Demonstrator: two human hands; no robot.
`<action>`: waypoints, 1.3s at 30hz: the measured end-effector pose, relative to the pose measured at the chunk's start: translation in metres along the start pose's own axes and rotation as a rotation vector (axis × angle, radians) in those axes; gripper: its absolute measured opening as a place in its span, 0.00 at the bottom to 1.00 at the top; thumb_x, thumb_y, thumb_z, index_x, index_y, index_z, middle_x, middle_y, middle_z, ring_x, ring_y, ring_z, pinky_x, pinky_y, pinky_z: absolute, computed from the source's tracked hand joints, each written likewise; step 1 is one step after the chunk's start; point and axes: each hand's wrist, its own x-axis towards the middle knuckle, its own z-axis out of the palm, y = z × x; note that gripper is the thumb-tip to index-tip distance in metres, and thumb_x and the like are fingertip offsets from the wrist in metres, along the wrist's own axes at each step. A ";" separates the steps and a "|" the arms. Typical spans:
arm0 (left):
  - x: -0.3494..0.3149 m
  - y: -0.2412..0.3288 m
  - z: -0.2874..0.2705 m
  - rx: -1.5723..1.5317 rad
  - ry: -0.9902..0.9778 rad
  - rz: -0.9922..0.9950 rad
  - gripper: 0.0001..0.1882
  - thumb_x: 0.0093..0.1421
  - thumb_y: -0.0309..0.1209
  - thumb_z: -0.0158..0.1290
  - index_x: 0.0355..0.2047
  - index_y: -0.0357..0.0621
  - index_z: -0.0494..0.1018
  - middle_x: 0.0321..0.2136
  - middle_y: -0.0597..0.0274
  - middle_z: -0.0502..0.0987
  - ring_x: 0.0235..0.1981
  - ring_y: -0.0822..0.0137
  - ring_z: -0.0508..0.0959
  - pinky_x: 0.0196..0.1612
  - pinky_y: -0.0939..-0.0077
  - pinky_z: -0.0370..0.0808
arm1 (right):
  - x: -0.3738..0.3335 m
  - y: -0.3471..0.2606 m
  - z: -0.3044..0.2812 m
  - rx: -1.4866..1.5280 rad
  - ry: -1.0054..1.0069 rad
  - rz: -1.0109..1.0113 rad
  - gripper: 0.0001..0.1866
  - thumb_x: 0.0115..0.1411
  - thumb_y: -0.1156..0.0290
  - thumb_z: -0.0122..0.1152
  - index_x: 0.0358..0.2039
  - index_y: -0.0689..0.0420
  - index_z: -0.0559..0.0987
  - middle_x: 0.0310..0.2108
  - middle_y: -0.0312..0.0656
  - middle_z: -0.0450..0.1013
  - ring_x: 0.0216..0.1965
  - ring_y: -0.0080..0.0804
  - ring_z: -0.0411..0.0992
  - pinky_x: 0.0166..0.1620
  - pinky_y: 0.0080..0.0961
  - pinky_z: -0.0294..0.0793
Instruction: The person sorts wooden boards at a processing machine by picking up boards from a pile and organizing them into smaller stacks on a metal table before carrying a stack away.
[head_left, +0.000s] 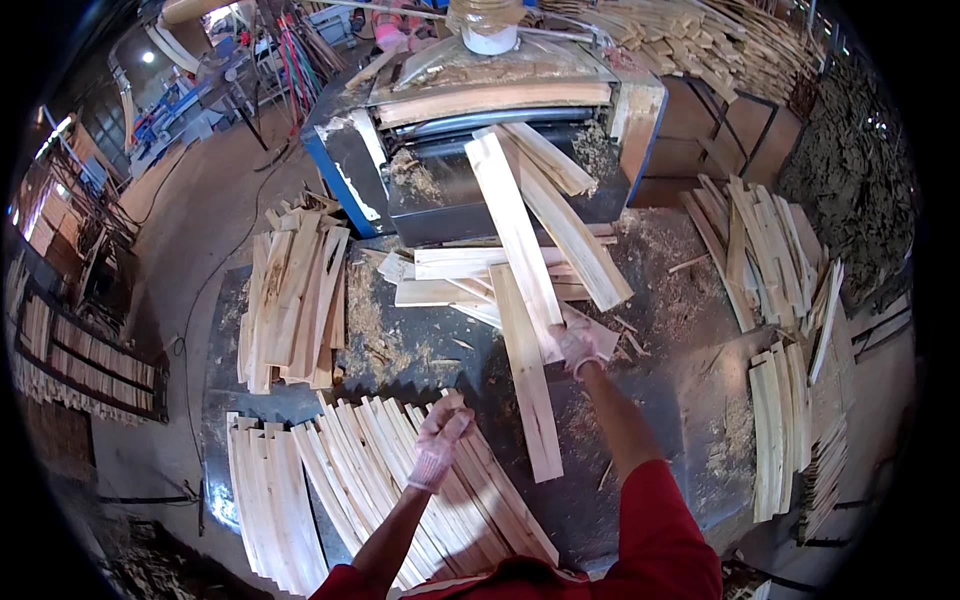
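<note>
My right hand (583, 348), in a pale work glove, is closed on the near end of a long wooden board (512, 225). That board slopes away toward the machine's opening and lies across other loose boards. My left hand (441, 440), gloved too, has its fingers curled over the far ends of a row of wooden slats (400, 500); whether it grips one is hidden. Between my hands, another board (528, 375) lies lengthwise on the dark metal table (640, 490). A wider board (570, 225) rests at an angle beside the held one.
Ahead stands a planer-like machine (500, 100) with metal rollers and blue sides. Stacks of slats lie at the left (290, 295), near left (270, 500) and right (780, 430). Shavings (375, 340) litter the table. A large wood pile (700, 40) is behind the machine.
</note>
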 end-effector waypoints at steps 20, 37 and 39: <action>0.002 -0.006 0.008 -0.295 -0.167 -0.280 0.24 0.62 0.29 0.56 0.56 0.31 0.68 0.47 0.48 0.79 0.46 0.54 0.81 0.50 0.59 0.79 | 0.006 0.018 -0.100 1.601 -0.038 0.349 0.24 0.63 0.51 0.60 0.51 0.55 0.76 0.50 0.39 0.75 0.49 0.37 0.72 0.48 0.38 0.72; -0.158 -0.013 -0.125 -0.244 0.088 -0.081 0.31 0.55 0.34 0.64 0.55 0.30 0.68 0.46 0.53 0.77 0.42 0.63 0.81 0.47 0.68 0.80 | -0.436 0.116 -0.040 0.935 -0.808 0.867 0.24 0.64 0.51 0.58 0.48 0.60 0.77 0.34 0.44 0.78 0.29 0.33 0.79 0.28 0.33 0.81; -0.187 -0.017 -0.151 0.212 0.129 0.011 0.28 0.54 0.34 0.63 0.54 0.37 0.72 0.47 0.54 0.78 0.43 0.62 0.80 0.48 0.70 0.79 | -0.450 0.115 -0.036 0.902 -0.790 1.004 0.26 0.65 0.45 0.55 0.44 0.59 0.78 0.30 0.44 0.77 0.25 0.34 0.77 0.25 0.34 0.80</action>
